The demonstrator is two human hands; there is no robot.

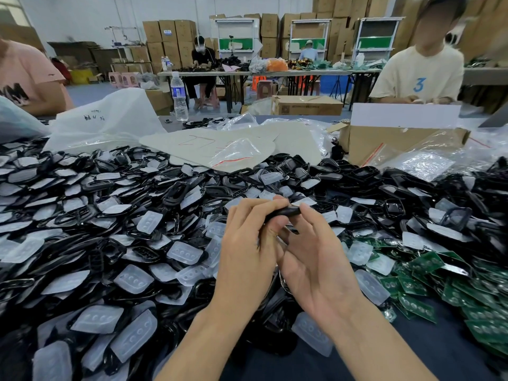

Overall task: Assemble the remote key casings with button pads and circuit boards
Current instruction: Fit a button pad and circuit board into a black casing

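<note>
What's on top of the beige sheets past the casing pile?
A clear zip bag with a red strip lies on the beige sheets, beside red pen marks. Anything beneath the sheets is covered.

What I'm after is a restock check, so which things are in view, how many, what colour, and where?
casings: too many to count, black, heaped at left and centre
button pads: many, translucent white, scattered among the casings
circuit boards: many, green, piled at right
plastic bags: several, clear or white, behind the heap
cardboard box: one, brown, open, far right
water bottle: one, clear with blue label, far edge, left of centre
held casing: one, black, between both hands
left hand: one, grips the held casing
right hand: one, pinches its other end
</note>
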